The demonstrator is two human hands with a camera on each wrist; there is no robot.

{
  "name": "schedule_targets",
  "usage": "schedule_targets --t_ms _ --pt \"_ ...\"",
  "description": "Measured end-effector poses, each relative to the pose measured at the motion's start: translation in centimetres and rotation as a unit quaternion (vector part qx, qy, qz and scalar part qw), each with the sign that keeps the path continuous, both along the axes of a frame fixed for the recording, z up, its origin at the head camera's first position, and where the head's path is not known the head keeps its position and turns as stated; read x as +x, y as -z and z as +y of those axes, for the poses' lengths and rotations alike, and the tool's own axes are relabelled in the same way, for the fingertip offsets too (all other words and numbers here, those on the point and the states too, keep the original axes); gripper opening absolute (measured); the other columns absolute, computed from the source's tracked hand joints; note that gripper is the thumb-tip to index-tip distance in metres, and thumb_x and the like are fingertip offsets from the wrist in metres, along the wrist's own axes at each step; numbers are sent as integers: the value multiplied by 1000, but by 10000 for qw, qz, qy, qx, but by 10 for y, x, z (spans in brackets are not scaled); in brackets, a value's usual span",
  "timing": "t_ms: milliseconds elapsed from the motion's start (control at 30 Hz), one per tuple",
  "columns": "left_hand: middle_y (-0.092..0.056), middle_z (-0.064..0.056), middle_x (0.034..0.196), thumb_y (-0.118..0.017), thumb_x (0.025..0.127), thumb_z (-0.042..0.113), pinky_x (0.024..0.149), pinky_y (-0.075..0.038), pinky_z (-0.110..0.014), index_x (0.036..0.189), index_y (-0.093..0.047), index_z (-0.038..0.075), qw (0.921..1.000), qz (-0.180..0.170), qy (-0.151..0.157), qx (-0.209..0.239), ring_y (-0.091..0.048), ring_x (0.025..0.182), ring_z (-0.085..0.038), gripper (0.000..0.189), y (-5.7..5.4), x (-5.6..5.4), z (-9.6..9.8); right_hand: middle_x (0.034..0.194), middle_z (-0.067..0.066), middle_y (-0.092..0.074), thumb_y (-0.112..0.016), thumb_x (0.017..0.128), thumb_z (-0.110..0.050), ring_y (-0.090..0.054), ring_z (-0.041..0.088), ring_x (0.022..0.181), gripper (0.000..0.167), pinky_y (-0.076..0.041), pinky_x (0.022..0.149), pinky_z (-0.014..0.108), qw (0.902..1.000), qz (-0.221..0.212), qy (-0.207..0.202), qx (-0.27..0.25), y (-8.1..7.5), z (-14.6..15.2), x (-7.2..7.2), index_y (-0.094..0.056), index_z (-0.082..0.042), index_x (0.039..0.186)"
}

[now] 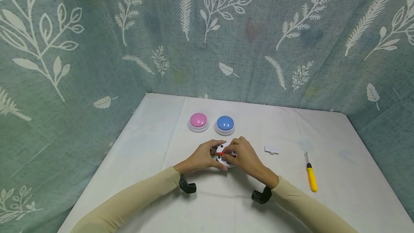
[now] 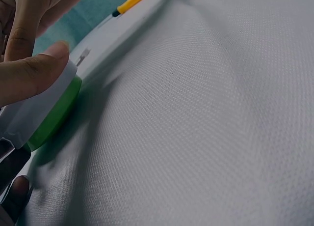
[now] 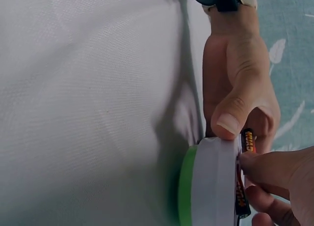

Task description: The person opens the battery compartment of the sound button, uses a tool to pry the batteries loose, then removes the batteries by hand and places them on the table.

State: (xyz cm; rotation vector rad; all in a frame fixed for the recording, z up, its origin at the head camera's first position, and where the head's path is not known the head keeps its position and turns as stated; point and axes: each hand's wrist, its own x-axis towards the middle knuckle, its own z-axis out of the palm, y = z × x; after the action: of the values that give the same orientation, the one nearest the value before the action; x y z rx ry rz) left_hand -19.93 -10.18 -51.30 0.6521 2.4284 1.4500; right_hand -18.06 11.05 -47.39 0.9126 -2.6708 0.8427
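A round white buzzer button (image 1: 220, 160) lies bottom up, its green dome (image 3: 186, 186) facing the white cloth. My left hand (image 1: 203, 155) grips its rim, the thumb (image 2: 34, 76) against the white side. Over the underside, my right hand (image 1: 242, 155) pinches a slim black, red and gold battery (image 3: 241, 199) with thumb and fingertips. Another battery (image 3: 248, 140) shows beside the left hand's fingers. My fingers hide most of the battery bay, so how the batteries sit in it is unclear.
Beyond my hands stand a pink buzzer (image 1: 198, 120) and a blue buzzer (image 1: 225, 123). To the right lie a small white cover (image 1: 271, 150) with a tab and a yellow-handled screwdriver (image 1: 311, 178). A patterned green curtain (image 1: 245, 64) hangs behind the table.
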Motion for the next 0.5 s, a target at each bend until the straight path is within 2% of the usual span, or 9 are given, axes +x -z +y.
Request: schedule_targets --t_ms 167,367,500 --pt "-59 7 136 -100 64 38 87 -51 -31 150 -54 19 10000 6 23 80 -60 104 -15 99 0 0 0 85 -5 -68 -88 83 -18 -48 12 80 9 -42 72 31 9999 93 83 -65 -3 5 1 -82 -15 90" --pt "-62 3 130 -100 66 33 86 -53 -32 149 -54 16 9998 -81 30 202 -63 102 -16 97 -1 0 0 82 -8 -69 -88 83 -16 -51 15 80 11 -42 69 32 9993 79 284 -238 -9 19 1 -82 -14 91" --pt "-62 4 128 -100 65 35 87 -52 -32 149 -54 18 9999 -78 -44 90 -62 102 -16 97 -1 0 0 81 -10 -69 -87 84 -15 -54 16 81 10 -44 70 32 9985 97 485 -243 -12 33 0 -81 -14 92"
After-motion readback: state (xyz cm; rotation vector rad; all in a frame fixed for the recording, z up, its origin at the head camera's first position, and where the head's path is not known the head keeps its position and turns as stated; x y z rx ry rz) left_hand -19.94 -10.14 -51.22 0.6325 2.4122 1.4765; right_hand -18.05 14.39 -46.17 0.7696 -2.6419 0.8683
